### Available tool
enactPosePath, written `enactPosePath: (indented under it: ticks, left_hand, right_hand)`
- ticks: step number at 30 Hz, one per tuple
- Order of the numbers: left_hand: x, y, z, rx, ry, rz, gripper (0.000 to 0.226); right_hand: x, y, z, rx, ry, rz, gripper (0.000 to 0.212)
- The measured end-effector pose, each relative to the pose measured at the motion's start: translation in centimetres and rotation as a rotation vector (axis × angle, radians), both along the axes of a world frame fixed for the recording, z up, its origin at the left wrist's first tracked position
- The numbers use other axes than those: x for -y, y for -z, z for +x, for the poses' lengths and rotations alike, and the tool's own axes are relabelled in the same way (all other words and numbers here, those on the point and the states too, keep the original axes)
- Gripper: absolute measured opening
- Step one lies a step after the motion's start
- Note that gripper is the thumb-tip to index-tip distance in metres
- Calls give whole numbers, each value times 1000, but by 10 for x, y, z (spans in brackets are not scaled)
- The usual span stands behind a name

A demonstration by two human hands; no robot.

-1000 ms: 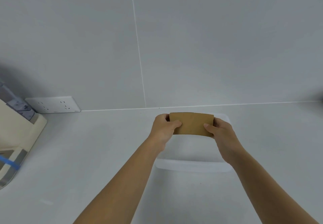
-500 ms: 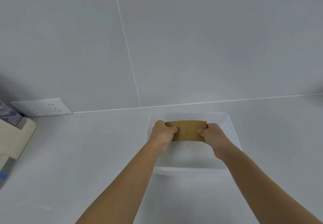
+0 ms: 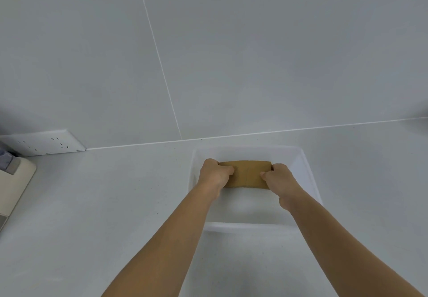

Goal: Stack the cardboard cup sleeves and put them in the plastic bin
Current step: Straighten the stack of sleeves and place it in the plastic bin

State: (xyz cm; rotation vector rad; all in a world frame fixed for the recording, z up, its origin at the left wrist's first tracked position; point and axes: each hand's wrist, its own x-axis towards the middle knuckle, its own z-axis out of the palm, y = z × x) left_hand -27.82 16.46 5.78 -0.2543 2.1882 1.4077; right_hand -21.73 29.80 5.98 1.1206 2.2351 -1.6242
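My left hand and right hand pinch the flat brown cardboard cup sleeves at both short ends inside the translucent white plastic bin; light, bendy, easily creased, I'd judge.

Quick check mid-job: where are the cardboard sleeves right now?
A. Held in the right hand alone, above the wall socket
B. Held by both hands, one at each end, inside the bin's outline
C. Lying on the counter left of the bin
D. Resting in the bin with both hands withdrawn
B: the left hand and right hand grip opposite ends of the cardboard sleeves, within the rim of the plastic bin.
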Motion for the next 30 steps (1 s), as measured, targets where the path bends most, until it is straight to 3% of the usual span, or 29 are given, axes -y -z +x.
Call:
enactPosePath:
  ticks: [6,12,18,22,25,28,30]
  left_hand:
    - [-2,-4,-1,11,9,-42,18]
    - [-4,-11,1,30,12,-56,20]
    - [-4,-20,6,64,-20,-34,14]
    - [-4,-25,9,94,-42,8,26]
    - [-3,-31,13,102,-60,37,16]
    - [-1,-34,13,101,-42,72,43]
    - [1,-36,12,95,-31,72,47]
  right_hand:
    - [-1,-1,-1,1,-10,1,10]
    - [-2,-3,-1,5,-15,-1,24]
    - [-2,-8,3,7,6,-21,20]
    - [-1,-12,5,6,34,-32,30]
    - [1,-15,6,-3,45,-42,29]
    - [0,-18,9,-24,40,-41,25]
    - [1,-23,11,-33,31,-25,18]
